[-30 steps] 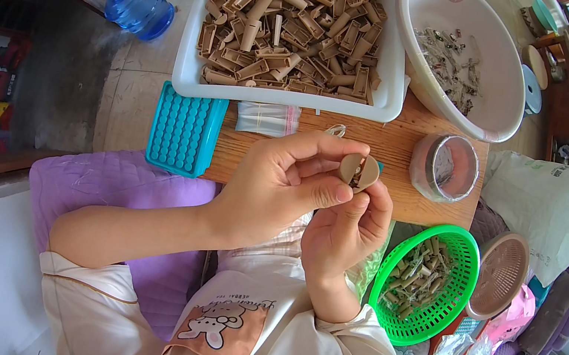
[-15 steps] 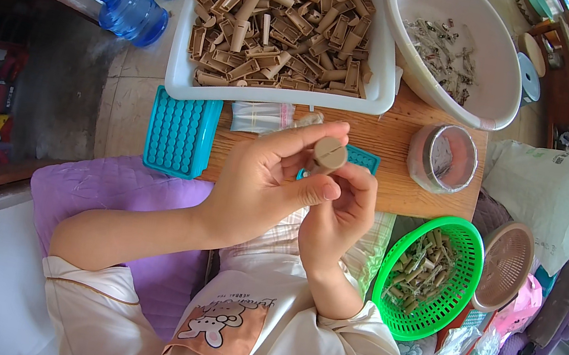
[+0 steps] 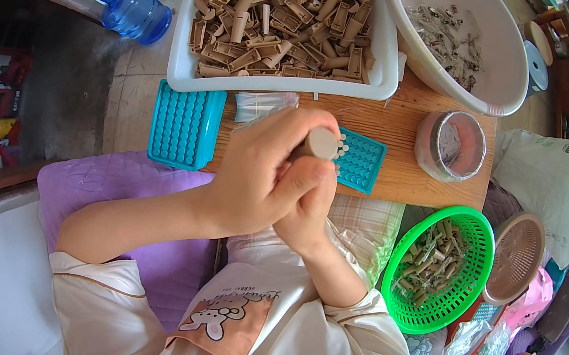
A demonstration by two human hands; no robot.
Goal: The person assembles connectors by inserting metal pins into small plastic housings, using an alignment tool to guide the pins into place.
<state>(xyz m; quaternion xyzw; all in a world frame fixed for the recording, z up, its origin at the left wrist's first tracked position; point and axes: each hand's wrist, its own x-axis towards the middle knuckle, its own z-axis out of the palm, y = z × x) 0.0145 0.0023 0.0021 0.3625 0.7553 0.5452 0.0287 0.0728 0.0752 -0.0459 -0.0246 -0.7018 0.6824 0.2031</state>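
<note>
A brown plastic cylinder (image 3: 322,143) stands with its round flat end up, held over the near edge of the wooden table. My left hand (image 3: 251,172) is closed around it, index finger curled behind the end and thumb in front. Pressed against the left from below and to its right, my right hand (image 3: 308,215) is closed on the lower part of the cylinder; its fingertips are mostly hidden. Just right of the hands lies a small teal grid tray (image 3: 360,164), with several small white round pieces (image 3: 341,147) at its left end.
Beyond the hands stands a white tray (image 3: 281,84) heaped with brown plastic shells, beside a white basin (image 3: 500,78) of small metal parts. Stacked teal trays (image 3: 185,127) sit left; a clear tub (image 3: 451,147) is right. A green basket (image 3: 477,274) holds brown cylinders near my right elbow.
My hands have drawn together and wrapped tightly around the cylinder. The right hand has shifted left and under the left hand, uncovering the small teal tray and white pieces.
</note>
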